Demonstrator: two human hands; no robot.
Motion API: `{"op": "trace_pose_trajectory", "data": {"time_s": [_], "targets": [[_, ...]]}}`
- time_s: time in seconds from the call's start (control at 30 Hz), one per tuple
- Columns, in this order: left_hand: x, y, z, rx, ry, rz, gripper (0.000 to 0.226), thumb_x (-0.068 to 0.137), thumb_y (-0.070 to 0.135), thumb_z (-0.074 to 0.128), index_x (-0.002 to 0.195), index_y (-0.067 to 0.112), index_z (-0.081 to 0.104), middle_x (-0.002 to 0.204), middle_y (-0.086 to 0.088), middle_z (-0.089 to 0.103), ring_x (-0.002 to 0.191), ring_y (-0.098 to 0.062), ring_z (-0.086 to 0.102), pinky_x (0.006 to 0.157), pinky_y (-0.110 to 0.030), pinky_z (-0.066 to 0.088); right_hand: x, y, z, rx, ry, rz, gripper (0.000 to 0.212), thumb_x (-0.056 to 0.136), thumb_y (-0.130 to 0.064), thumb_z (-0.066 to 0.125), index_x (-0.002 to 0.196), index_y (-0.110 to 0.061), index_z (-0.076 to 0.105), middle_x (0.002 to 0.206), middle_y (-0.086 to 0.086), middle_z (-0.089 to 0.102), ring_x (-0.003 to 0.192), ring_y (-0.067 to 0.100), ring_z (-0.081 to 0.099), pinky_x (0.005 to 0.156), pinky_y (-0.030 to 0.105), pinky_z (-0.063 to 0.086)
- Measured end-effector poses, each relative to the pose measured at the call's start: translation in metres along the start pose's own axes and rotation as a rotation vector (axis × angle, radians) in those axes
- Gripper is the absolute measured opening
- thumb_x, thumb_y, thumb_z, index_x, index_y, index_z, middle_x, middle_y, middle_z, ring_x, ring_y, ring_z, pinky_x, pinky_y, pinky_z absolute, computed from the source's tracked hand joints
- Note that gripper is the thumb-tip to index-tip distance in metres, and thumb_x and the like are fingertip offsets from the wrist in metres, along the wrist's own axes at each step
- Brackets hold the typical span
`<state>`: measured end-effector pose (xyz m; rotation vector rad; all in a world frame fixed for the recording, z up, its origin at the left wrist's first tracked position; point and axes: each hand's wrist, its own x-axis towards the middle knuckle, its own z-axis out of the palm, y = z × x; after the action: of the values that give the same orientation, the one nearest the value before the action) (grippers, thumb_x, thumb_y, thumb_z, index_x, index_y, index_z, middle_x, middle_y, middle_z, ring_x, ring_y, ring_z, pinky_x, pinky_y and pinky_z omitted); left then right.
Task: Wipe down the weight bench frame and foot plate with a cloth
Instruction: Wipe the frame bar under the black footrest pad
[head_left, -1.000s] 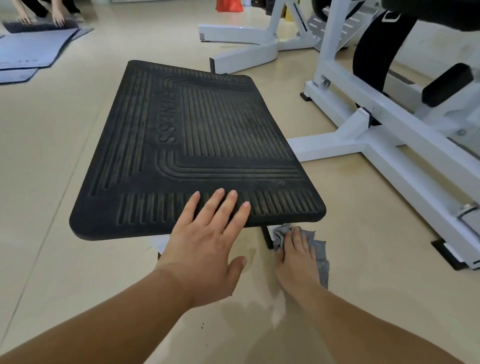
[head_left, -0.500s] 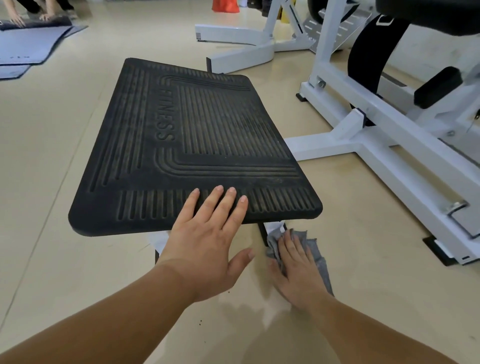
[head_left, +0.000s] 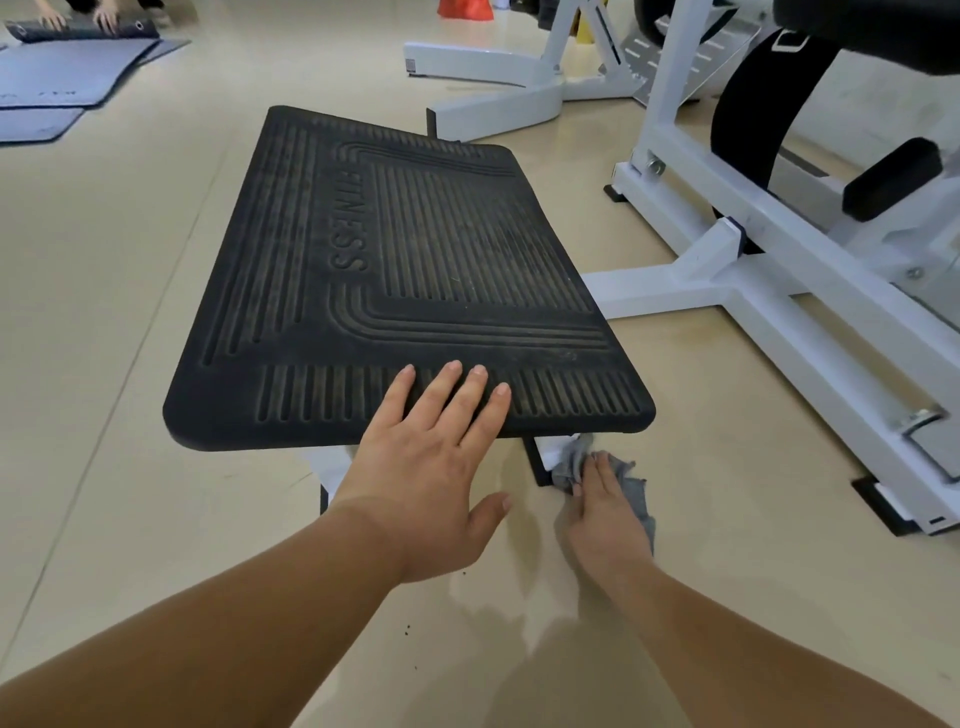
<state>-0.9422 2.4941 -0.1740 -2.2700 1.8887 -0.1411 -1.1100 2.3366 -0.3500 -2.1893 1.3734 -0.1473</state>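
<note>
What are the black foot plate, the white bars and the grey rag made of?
The foot plate looks like matte black rubber, with moulded ridges and lettering. The white bars are probably painted metal: smooth, slightly glossy, bolted. The grey rag seems to be soft fabric, crumpled, with frayed edges.

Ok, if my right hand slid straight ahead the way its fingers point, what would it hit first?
Probably the white frame foot under the foot plate: your right hand presses the grey cloth right before it. Depth under the plate is unclear.
</note>
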Motion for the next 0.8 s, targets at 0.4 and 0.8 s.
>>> {"op": "trace_pose_trajectory", "data": {"time_s": [0.4, 0.8], "targets": [[0.000, 0.001, 0.003, -0.040, 0.052, -0.009, 0.087, 0.096, 0.073, 0.015, 0.161, 0.025, -0.018, 0.171, -0.003, -0.017, 0.156, -0.027, -0.022, 0.125, -0.058, -0.008, -0.006, -0.080, 0.008, 0.687, 0.361, -0.127, 0.056, 0.109, -0.020, 0.036, 0.161, -0.031, 0.015, 0.167, -0.012, 0.013, 0.155, 0.009, 0.010, 0.124, 0.029, 0.016], [0.001, -0.001, 0.006, -0.006, 0.030, -0.004, 0.091, 0.093, 0.074, 0.017, 0.161, 0.025, -0.018, 0.171, -0.004, -0.015, 0.157, -0.028, -0.019, 0.125, -0.058, -0.006, 0.006, -0.041, 0.013, 0.336, 0.224, 0.351, 0.069, 0.109, -0.019, 0.033, 0.159, 0.001, -0.011, 0.167, 0.015, -0.024, 0.156, 0.029, -0.014, 0.128, 0.039, 0.001]]}}
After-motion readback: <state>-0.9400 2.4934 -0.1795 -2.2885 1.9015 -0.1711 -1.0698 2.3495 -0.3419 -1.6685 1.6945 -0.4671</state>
